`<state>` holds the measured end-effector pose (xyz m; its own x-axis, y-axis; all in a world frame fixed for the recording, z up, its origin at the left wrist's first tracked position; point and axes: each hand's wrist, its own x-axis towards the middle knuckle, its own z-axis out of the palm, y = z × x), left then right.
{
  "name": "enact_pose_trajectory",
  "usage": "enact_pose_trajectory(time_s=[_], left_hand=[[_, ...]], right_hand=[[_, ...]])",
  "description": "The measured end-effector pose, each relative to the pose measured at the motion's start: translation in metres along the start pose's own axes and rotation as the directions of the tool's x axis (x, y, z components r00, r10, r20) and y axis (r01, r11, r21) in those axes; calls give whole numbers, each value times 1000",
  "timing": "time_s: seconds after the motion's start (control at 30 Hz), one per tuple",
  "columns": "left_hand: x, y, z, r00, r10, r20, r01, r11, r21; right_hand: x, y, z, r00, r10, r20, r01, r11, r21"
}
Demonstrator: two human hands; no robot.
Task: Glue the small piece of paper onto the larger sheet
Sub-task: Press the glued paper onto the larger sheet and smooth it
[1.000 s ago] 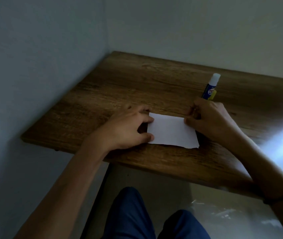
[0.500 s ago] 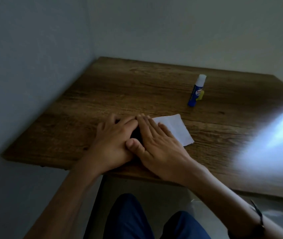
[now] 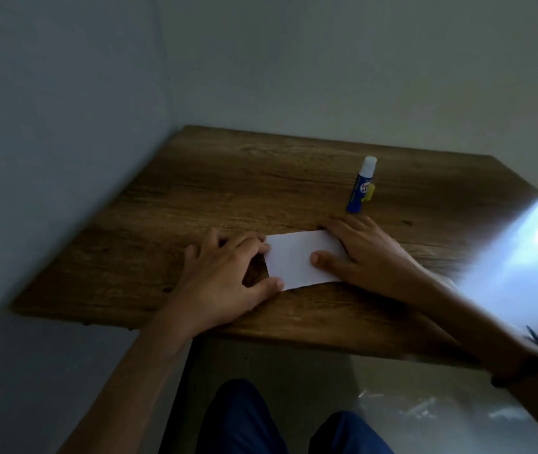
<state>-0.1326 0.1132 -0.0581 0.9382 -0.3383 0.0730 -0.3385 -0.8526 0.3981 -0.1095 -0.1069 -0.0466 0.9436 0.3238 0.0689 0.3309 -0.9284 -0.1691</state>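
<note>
A white piece of paper lies flat on the wooden table, near its front edge. My left hand rests at the paper's left edge, thumb and fingertips touching it. My right hand lies flat, palm down, over the paper's right part, thumb pressing on its middle. A blue glue stick with a white cap stands upright behind my right hand, apart from it. I cannot make out a second, separate sheet.
The table sits in a corner, with walls close on the left and behind. Bright light falls across the table's right end. My knees in blue trousers show below the front edge.
My right hand has slid rightward across the paper from beside my left hand to the paper's right part. The left hand stays at the left edge.
</note>
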Motion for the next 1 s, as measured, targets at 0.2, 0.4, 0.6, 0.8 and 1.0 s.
enact_pose_trajectory(time_s=[0.2, 0.4, 0.6, 0.8, 1.0], left_hand=[[7, -2, -4, 998, -16, 60, 17, 1000, -18], [20, -4, -2, 1000, -16, -15, 15, 998, -60], [51, -5, -4, 992, -39, -121, -11, 921, -390], [79, -11, -18, 993, -57, -104, 6, 897, -441], [79, -22, -24, 990, -102, -101, 40, 871, -489]], right_hand=[[41, -16, -19, 990, -50, 130, 61, 995, -85], [58, -23, -22, 971, -73, 227, 58, 996, 71], [72, -32, -24, 970, -169, 175, 115, 952, 284], [83, -27, -19, 979, -203, -23, 197, 908, 370], [87, -18, -21, 984, -173, 31, 141, 884, 447]])
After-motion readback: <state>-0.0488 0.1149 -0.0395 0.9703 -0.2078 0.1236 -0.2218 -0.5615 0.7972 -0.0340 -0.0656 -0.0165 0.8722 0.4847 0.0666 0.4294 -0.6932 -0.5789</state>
